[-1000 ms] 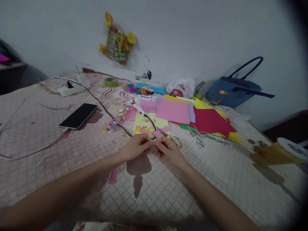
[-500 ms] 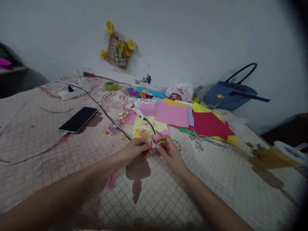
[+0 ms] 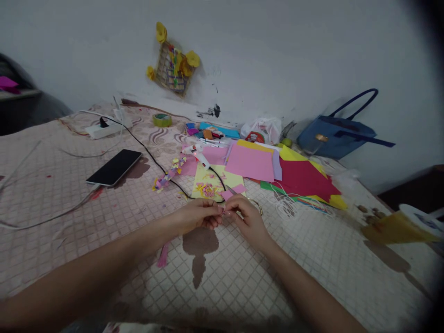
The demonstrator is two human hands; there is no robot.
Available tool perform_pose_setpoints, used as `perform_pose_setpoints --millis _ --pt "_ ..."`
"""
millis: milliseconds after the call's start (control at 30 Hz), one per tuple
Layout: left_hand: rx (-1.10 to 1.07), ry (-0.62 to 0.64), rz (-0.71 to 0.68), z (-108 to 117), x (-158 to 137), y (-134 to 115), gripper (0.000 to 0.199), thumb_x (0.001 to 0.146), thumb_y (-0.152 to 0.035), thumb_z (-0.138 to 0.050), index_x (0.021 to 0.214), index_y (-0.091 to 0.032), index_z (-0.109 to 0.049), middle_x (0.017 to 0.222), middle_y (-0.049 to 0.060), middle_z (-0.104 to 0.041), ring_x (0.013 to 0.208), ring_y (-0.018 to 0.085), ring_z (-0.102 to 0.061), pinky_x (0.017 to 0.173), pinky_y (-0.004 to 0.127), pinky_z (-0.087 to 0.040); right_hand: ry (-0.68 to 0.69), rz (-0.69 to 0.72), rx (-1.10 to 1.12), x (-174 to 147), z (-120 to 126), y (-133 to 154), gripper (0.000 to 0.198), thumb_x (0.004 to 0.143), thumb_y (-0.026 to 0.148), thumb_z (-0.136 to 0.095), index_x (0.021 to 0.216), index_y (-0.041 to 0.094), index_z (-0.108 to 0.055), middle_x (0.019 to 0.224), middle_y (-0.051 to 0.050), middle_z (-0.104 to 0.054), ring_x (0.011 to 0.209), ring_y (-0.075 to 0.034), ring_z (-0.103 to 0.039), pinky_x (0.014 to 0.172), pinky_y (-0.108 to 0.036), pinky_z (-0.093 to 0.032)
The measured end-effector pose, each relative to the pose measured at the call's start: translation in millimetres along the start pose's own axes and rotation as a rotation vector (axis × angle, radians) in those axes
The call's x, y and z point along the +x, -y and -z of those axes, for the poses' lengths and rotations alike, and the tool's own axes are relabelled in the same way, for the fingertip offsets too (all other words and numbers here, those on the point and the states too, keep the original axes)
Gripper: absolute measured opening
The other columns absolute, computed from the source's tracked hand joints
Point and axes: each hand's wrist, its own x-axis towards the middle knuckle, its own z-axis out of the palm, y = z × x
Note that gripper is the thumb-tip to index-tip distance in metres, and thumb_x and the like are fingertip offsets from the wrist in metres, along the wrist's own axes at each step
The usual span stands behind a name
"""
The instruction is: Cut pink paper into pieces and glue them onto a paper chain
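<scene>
My left hand (image 3: 204, 213) and my right hand (image 3: 244, 218) meet above the middle of the table, thumbs and forefingers pinched on a small piece of pink paper (image 3: 224, 211). The fingers hide most of it. Just behind them is a pale yellow sheet (image 3: 237, 179) with pink and yellow paper scraps (image 3: 207, 189) on it. Scissors (image 3: 230, 189), partly covered, and a pink paper strip (image 3: 239, 188) lie close to my right hand. A white glue gun (image 3: 201, 158) with a glowing red light rests farther back. Below my left forearm lies a pink tassel (image 3: 163, 256).
On the left are a tablet (image 3: 114, 167) on its cable and a power strip (image 3: 106, 129). A paper garland (image 3: 169, 174) lies beside the black cord. Coloured sheets (image 3: 249, 160), white string (image 3: 286, 203), a blue bag (image 3: 335, 136) and a tilted-looking drink cup (image 3: 398, 225) occupy the right.
My fingertips have closed in over the pink paper, so less of it shows. My hands have shifted very slightly right, and the whole view has moved a little.
</scene>
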Motion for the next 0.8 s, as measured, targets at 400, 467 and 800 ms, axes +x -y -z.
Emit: perform_pose_setpoints --millis 400,467,800 --pt "0.006 -0.027 -0.039 1 0 2 0.016 0.073 -0.027 -0.063 0.075 -0.011 -0.058 0.068 0.002 -0.063 0.056 0.007 -0.055 0.057 0.022 -0.043 -0.017 -0.151 0.187 -1 -6 -3 0.003 0.083 0.020 -0.053 0.083 0.020 -0.056 0.083 -0.002 -0.054 0.078 -0.014 -0.052 0.069 -0.028 -0.043" --pt "0.019 -0.027 -0.050 1 0 2 0.016 0.073 -0.027 -0.062 0.074 -0.012 -0.057 0.068 0.002 -0.063 0.056 0.008 -0.055 0.058 0.022 -0.043 -0.004 -0.208 0.249 -2 -6 -4 0.004 0.083 0.023 -0.052 0.083 0.020 -0.055 0.079 -0.002 -0.054 0.073 -0.013 -0.052 0.066 -0.028 -0.043" --pt "0.339 -0.046 -0.245 -3 1 6 0.021 0.077 -0.032 -0.057 0.069 -0.014 -0.052 0.065 0.000 -0.060 0.055 0.007 -0.052 0.056 0.021 -0.040 0.009 -0.383 0.400 -2 -13 -3 0.014 0.082 0.032 -0.053 0.078 0.019 -0.050 0.068 0.001 -0.054 0.063 -0.012 -0.052 0.061 -0.026 -0.043"
